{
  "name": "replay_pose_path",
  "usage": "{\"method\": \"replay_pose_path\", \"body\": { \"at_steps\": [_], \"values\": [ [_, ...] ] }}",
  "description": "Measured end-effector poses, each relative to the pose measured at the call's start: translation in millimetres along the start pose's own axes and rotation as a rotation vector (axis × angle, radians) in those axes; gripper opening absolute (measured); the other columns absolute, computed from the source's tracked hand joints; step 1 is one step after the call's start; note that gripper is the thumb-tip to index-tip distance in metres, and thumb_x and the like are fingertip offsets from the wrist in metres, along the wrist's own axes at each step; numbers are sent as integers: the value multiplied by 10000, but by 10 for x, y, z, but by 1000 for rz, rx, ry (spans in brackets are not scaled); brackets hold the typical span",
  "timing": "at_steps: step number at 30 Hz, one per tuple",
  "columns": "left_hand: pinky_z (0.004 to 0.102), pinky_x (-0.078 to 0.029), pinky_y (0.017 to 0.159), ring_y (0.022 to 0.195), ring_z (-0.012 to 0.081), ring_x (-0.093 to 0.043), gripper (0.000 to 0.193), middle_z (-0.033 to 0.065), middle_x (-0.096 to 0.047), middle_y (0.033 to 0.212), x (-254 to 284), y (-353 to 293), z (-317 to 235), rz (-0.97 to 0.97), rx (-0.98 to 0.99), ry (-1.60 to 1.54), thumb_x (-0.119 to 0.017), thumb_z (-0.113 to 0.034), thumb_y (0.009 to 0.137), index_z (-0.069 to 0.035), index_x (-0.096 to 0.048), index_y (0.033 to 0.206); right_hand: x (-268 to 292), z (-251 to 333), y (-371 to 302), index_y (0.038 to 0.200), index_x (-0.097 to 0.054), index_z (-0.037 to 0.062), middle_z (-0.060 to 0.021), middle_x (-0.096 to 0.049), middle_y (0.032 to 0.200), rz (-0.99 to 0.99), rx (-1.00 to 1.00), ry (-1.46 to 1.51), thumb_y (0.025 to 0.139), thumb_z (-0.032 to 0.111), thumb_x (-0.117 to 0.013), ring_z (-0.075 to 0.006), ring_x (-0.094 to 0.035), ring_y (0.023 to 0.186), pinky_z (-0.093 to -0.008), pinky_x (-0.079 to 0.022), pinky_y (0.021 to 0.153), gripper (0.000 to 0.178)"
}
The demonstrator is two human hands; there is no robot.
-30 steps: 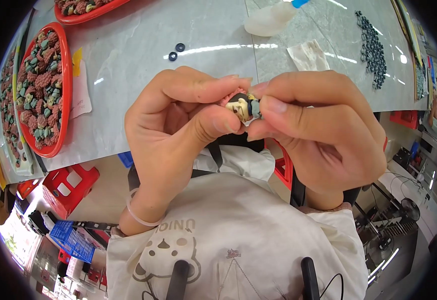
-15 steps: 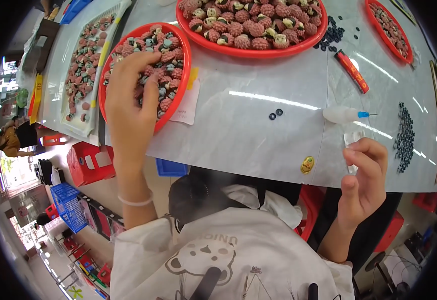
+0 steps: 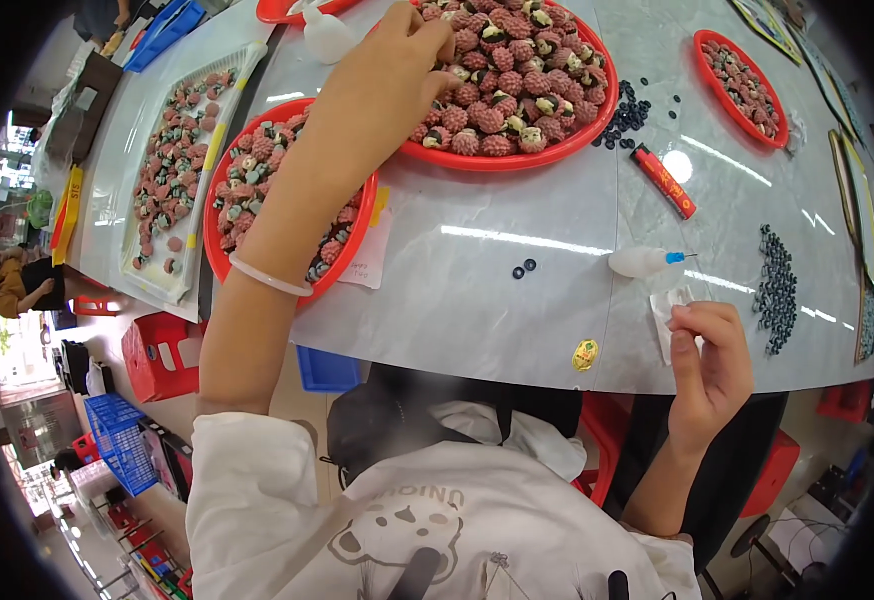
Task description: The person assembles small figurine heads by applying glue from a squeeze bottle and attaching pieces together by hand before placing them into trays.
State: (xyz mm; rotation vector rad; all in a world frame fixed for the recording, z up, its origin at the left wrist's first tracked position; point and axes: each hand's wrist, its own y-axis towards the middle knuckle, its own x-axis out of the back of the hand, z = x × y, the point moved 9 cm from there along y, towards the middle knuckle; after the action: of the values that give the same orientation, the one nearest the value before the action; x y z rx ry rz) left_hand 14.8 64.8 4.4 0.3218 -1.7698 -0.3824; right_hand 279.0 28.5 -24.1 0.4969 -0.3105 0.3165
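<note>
My left hand [image 3: 392, 85] reaches over the left side of a large red basket [image 3: 557, 157] at the far middle. Its fingers are curved, with thumb and forefinger apart among the bumpy pink pieces [image 3: 502, 95], which have dark and cream parts. Under my left forearm, a smaller red basket [image 3: 365, 225] holds pink and grey-blue pieces [image 3: 247, 185]. My right hand [image 3: 714, 370] hovers at the table's front edge, loosely curled, thumb and forefinger slightly apart. Beside its fingertips lies a small whitish slip [image 3: 661, 325]; a white squeeze bottle [image 3: 642, 262] with a blue needle tip lies beyond.
Two black rings [image 3: 524, 269] and a gold sticker [image 3: 585, 355] lie mid-table. Further right are a red tube [image 3: 663, 182], dark beads [image 3: 777, 290] and a third red basket [image 3: 757, 132]. On the left stands a white tray [image 3: 162, 278] of pieces; a white bottle [image 3: 327, 38] stands behind.
My left hand has moved from the smaller red basket up and right to the large one. My right thumb and forefinger have drawn closer together. The whole view has shifted slightly.
</note>
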Motion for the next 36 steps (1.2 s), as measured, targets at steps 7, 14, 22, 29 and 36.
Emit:
{"method": "replay_pose_path", "body": {
  "at_steps": [7,14,22,29,36],
  "values": [
    [284,-426,673,727,171,-529,124,67,-513,855,130,-30,-10,-27,-30,-153,-550,-84,749,-29,-521,856,131,-171,95,858,-548,-40,-76,-518,793,-78,-61,24,732,-53,-507,-125,-470,720,-205,-365,653,133],
    [229,-424,696,799,136,-546,179,96,-555,938,3,-619,-264,23,330,-1061,-579,-85,755,1,-546,909,-382,-330,175,989,-518,-32,-85,-542,922,218,-167,-60,764,46,-523,-130,-504,793,-218,-381,725,239],
    [236,-440,642,736,182,-547,418,131,-512,943,-571,-1244,-885,144,633,-1797,-644,-302,710,-8,-489,963,-92,-254,91,1027,-493,-47,-87,-534,850,256,-267,321,746,209,-613,-136,-511,758,-217,-405,666,398],
    [253,-434,747,848,154,-533,322,120,-554,939,-731,-1308,-988,19,476,-1983,-637,-146,732,16,-511,980,128,-111,59,964,-461,11,-129,-496,901,170,-182,260,683,380,-662,-156,-475,822,-219,-380,672,505],
    [204,-452,636,793,177,-554,378,140,-510,950,-758,-1371,-1100,158,592,-1872,-619,-266,742,2,-479,969,134,36,55,994,-465,-29,-159,-506,902,113,-114,192,767,361,-563,-188,-476,839,-256,-410,669,462]
  ]
}}
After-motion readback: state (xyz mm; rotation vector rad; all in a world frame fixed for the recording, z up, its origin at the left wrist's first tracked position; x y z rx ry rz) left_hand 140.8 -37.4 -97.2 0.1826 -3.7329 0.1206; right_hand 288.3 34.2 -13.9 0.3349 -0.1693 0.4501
